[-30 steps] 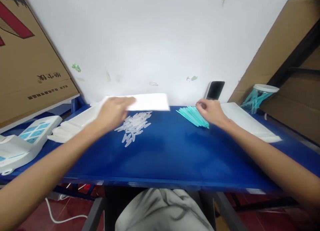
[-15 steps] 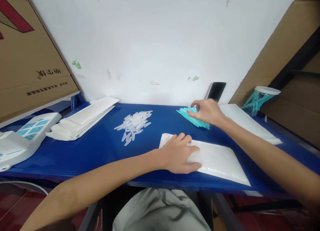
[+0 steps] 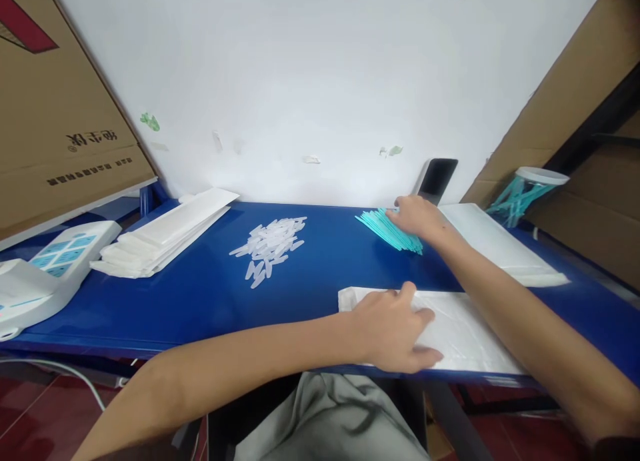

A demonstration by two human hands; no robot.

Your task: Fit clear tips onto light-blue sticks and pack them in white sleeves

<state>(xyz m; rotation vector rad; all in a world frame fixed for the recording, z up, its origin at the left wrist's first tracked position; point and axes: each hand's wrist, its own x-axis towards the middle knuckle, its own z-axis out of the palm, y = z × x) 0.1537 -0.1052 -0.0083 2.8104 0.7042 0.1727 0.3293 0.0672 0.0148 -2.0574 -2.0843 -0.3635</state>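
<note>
My left hand [image 3: 393, 328] rests with spread fingers on a white plastic packet [image 3: 470, 331] near the table's front edge. Farther back, my right hand [image 3: 414, 216] touches the upper right side of a pile of thin turquoise sticks [image 3: 387, 231]; its fingers are bent together, and whatever lies between the fingertips is too small to make out. Left of the sticks lies a heap of small translucent white pieces [image 3: 270, 244].
White packets [image 3: 165, 231] are stacked at the left, beside a white device with blue panels [image 3: 65, 258]. A phone [image 3: 437, 179] leans on the wall. At the right are a flat white packet [image 3: 500, 244] and a white-lidded container of turquoise sticks [image 3: 523, 194].
The packet has shifted right and toward me under my left hand and now lies straighter along the front edge. My right hand has lowered onto the turquoise sticks, its fingers closer together.
</note>
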